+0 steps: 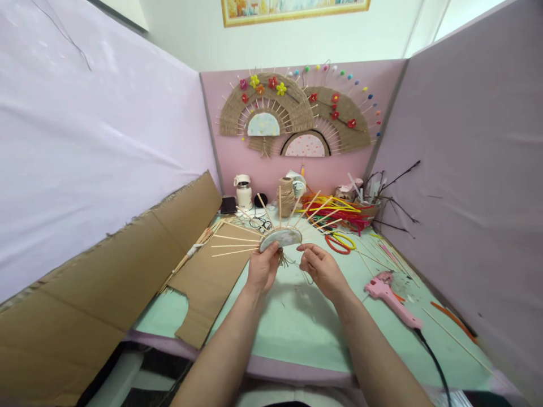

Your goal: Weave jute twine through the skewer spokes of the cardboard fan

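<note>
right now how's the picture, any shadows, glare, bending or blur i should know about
Head view: soft shadow on the table below the left hand and right hand; same head view: left panel bright, right panel duller, both stretched by wide-angle distortion; head view again: pattern on the half-round piece too soft to read

A gold-framed picture (297, 12) hangs above the pink panel (254, 169), which bears two decorated fans (231, 116). At the counter's (301, 333) far side, a cream bottle (244, 195) stands beside a dark box (228, 204). Dark twigs (399, 206) spread at right; nearer lies a pink glue gun (394, 299) with a black cord (435, 359).
</note>
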`<state>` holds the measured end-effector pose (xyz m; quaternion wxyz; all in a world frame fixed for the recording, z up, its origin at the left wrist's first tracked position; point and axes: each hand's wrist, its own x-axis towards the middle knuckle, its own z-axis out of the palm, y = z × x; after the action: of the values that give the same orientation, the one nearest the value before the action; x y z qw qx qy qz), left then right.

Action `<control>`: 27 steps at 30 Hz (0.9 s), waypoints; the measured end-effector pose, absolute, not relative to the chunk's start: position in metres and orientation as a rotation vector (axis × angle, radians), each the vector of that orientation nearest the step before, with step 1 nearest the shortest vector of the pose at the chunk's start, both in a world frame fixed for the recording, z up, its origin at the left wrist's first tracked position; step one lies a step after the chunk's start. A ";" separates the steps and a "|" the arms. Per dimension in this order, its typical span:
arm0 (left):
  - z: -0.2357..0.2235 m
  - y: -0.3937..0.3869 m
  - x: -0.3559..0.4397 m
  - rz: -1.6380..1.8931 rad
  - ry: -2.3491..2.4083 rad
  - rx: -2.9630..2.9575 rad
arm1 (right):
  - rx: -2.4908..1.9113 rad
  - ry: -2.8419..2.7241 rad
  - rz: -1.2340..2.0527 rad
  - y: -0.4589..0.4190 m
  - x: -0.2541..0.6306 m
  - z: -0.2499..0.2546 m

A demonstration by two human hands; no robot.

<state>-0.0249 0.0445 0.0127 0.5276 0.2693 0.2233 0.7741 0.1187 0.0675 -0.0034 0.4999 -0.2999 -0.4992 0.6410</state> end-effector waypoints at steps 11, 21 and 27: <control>0.012 0.050 -0.031 1.975 0.598 0.508 | -0.590 -0.940 1.452 0.076 0.142 0.008; 0.007 0.050 -0.029 1.960 0.713 0.738 | -0.418 -0.863 1.407 0.077 0.153 0.019; 0.008 0.043 -0.033 1.874 1.046 1.251 | -0.366 -0.829 1.360 0.074 0.156 0.024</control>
<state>-0.0327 0.0427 0.0081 0.3230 0.4767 0.3985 0.7139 0.1560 0.0742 0.0237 0.6844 -0.1631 -0.3699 0.6068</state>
